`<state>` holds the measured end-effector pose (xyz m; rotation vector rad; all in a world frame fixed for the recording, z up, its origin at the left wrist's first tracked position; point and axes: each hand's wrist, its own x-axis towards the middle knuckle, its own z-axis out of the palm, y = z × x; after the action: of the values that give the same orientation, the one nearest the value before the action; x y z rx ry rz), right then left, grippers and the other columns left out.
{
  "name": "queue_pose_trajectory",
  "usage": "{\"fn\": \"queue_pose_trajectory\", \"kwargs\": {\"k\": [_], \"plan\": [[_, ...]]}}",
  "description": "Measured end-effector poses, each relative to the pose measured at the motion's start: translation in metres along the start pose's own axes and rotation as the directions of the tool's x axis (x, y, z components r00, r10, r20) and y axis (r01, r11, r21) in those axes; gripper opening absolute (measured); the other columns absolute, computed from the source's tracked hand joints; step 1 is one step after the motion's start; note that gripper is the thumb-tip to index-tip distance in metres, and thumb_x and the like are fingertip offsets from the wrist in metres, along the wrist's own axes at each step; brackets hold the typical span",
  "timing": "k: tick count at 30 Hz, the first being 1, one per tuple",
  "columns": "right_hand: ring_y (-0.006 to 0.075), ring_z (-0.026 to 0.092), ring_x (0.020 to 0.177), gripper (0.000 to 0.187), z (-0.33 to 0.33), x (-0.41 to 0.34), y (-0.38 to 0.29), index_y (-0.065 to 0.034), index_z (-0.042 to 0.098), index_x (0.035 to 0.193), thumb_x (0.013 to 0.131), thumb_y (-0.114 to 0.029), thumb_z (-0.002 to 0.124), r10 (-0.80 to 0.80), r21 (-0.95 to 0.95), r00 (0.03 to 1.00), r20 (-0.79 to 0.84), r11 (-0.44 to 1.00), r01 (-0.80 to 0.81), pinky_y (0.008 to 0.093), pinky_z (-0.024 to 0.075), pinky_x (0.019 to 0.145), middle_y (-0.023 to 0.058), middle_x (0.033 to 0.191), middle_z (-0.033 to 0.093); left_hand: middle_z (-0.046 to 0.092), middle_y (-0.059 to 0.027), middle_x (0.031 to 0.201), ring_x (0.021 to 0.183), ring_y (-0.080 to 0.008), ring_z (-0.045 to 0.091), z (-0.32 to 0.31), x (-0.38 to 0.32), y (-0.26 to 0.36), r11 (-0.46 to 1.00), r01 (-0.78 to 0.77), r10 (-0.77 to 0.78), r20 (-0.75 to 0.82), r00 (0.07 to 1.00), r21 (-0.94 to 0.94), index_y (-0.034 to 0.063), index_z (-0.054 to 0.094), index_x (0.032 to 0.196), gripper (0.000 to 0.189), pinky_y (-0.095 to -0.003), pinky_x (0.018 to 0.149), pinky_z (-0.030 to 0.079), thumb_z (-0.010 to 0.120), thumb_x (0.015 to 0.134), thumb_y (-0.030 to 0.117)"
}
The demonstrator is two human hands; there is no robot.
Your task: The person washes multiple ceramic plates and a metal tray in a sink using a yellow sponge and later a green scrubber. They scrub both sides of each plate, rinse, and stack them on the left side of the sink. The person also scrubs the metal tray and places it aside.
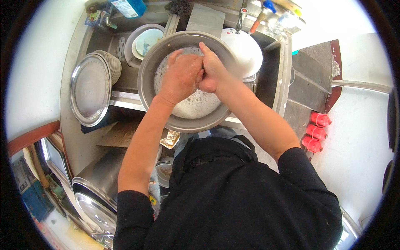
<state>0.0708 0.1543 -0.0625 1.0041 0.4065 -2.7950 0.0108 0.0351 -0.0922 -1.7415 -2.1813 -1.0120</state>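
Observation:
A large round metal basin point(146, 84) sits before me over the sink divider. Foamy, bubbly water point(197, 106) covers its bottom. Above the foam, my left hand point(184, 75) and my right hand point(214, 68) press together at the palms and fingers. The left fingers are curled against the right hand, and the right thumb side points up and away. Both hands look wet. Whether anything small lies between them is hidden. To the right of the basin, a large white bowl point(247, 53) bears some writing and rests in the right sink.
The left sink holds a grey tub point(129, 53) with a pale blue plate point(149, 40). Stacked plates point(113, 67) lean behind an oval metal tray point(91, 89) on the left edge. A tap point(241, 18) stands at the back. Several red containers point(317, 132) line the right.

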Motion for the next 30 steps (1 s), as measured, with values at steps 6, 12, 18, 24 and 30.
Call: {"fn": "queue_pose_trajectory", "kwargs": {"k": [6,12,18,24,30], "plan": [[0.0285,0.056,0.119,0.079,-0.002,0.000,0.003,0.0043,0.046,0.136,0.101,-0.065,0.031,-0.093,-0.012,0.995,0.038,0.996,0.093,0.0415,0.0406,0.109,0.0171,0.128,0.057,0.067,-0.0127,0.105,0.103,-0.0328,0.064,0.015,-0.003,-0.007,0.982,0.159,-0.173,-0.153,0.973,-0.104,0.0036,0.065,0.105,0.014,-0.0442,0.088,0.051,0.063,0.092,0.009],[0.0287,0.053,0.122,0.085,-0.016,0.003,0.009,0.0109,0.036,0.141,0.101,-0.064,0.029,0.015,-0.056,0.976,0.219,0.998,-0.003,0.0412,0.0340,0.114,0.0183,0.130,0.055,0.068,-0.0167,0.084,0.090,-0.0375,0.065,0.001,0.009,-0.008,0.579,0.708,-0.768,0.021,0.640,-0.404,0.0026,0.067,0.094,0.017,-0.0407,0.080,0.051,0.063,0.095,0.019],[0.0278,0.054,0.121,0.079,-0.025,0.005,0.008,0.0088,0.040,0.137,0.103,-0.062,0.029,-0.080,0.111,0.977,0.199,0.992,0.059,0.0393,0.0359,0.113,0.0174,0.128,0.055,0.068,-0.0175,0.102,0.090,-0.0389,0.065,0.007,-0.004,-0.007,0.966,0.236,-0.250,-0.161,0.955,-0.101,0.0033,0.064,0.109,0.024,-0.0400,0.083,0.052,0.066,0.091,0.018],[0.0254,0.056,0.115,0.076,-0.027,0.004,0.005,0.0050,0.046,0.132,0.102,-0.063,0.030,-0.076,0.053,0.970,0.230,0.996,0.066,0.0391,0.0406,0.106,0.0138,0.121,0.059,0.066,-0.0157,0.112,0.092,-0.0310,0.067,0.006,-0.002,-0.017,0.887,0.298,-0.359,-0.122,0.925,-0.352,0.0023,0.059,0.122,0.035,-0.0369,0.085,0.053,0.064,0.088,0.006],[0.0242,0.057,0.111,0.067,-0.021,0.004,0.005,-0.0018,0.054,0.129,0.104,-0.059,0.029,-0.086,-0.110,0.991,0.105,0.989,0.097,0.0409,0.0410,0.101,0.0106,0.118,0.062,0.067,-0.0066,0.083,0.075,-0.0166,0.064,0.008,0.020,-0.002,0.427,0.536,-0.745,0.053,0.665,-0.728,-0.0020,0.066,0.104,0.023,-0.0297,0.070,0.051,0.065,0.094,0.019]]}}
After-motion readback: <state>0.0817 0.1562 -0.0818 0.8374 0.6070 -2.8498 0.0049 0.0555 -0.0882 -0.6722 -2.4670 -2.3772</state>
